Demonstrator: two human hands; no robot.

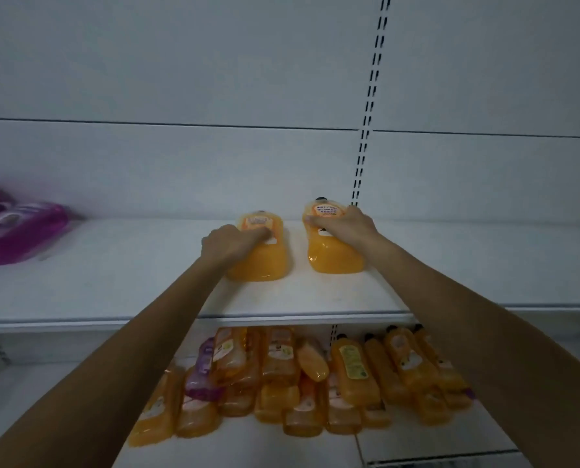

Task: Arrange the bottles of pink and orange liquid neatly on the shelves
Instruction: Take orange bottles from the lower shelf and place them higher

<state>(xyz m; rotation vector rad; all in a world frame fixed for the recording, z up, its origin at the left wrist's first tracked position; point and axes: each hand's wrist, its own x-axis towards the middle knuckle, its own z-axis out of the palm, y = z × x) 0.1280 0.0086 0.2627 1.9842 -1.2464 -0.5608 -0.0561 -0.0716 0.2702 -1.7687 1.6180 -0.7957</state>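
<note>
Two orange bottles stand side by side on the white upper shelf. My left hand grips the left orange bottle around its upper part. My right hand grips the right orange bottle the same way, below its dark cap. Pink bottles sit at the far left of the same shelf, blurred. On the lower shelf, a loose pile of several orange bottles lies on its side, with one purple-pink bottle among them.
A white back panel rises behind the shelf, with a slotted upright right of centre. The upper shelf's front edge runs across the view above the pile. Bare shelf surface lies between the pink bottles and my left hand.
</note>
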